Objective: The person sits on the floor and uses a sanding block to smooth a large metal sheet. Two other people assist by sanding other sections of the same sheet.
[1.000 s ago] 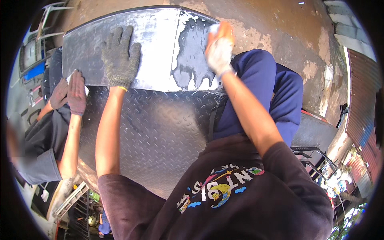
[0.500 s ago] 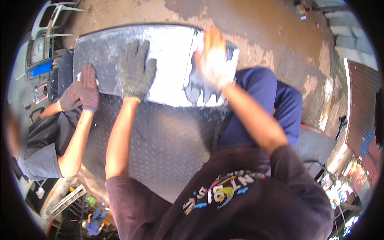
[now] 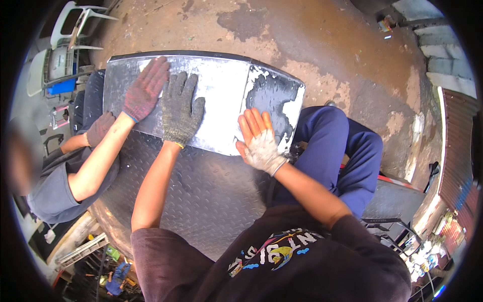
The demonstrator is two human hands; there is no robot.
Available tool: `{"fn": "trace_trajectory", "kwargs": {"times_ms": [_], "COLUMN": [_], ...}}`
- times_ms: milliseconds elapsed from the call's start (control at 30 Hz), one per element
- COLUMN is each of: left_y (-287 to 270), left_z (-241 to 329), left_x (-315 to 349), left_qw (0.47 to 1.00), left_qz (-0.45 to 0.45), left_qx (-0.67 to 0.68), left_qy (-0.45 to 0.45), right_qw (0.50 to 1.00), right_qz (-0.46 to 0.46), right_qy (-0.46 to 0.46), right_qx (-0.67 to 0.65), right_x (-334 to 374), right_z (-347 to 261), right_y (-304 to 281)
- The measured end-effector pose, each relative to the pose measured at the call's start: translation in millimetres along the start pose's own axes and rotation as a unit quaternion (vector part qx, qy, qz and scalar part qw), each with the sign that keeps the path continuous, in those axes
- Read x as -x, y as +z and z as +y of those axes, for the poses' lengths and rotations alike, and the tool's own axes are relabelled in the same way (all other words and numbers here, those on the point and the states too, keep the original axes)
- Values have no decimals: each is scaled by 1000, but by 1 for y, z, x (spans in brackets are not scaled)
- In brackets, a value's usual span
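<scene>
A long, slightly bent panel lies in front of me, its surface patched in grey, white and black. My left hand, in a dark grey knit glove, rests flat on its middle with the fingers stretched out. Over the near right part of the panel, my right hand has its fingers extended. Its glove is whitish with orange fingers. Whether anything lies beneath that palm is hidden. To the left, a co-worker's maroon-gloved hand is spread on the panel beside my left hand; their other gloved hand is off the panel's left edge.
A dark diamond-plate metal surface spreads between me and the panel. My knees in blue trousers are right of it. Beyond lies a stained floor. White plastic chairs stand far left, and corrugated sheeting is at the right.
My right hand has slid nearer to me, uncovering the black patch at the panel's right end. The co-worker's hand has moved farther up and right onto the panel. My left hand stays flat on it.
</scene>
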State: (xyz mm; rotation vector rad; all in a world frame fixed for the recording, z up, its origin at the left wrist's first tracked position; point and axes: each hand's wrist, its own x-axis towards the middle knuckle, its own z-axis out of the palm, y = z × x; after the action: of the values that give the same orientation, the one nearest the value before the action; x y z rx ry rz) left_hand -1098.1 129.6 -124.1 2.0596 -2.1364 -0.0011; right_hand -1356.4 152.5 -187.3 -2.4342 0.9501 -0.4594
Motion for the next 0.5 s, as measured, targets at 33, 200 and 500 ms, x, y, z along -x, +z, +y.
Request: {"fn": "trace_trajectory", "kwargs": {"times_ms": [33, 200, 500], "left_y": [1, 9, 5], "left_z": [-2, 10, -1], "left_x": [1, -4, 4], "left_qw": [1000, 1000, 999], "left_qz": [-3, 4, 31], "left_qx": [-7, 16, 7], "left_qy": [5, 5, 11], "right_qw": [999, 988, 989], "right_qz": [-14, 8, 120], "right_qy": [-35, 132, 90], "right_qx": [-5, 81, 2], "right_x": [-14, -49, -38], "right_z": [17, 65, 7], "right_y": [-10, 6, 5]}}
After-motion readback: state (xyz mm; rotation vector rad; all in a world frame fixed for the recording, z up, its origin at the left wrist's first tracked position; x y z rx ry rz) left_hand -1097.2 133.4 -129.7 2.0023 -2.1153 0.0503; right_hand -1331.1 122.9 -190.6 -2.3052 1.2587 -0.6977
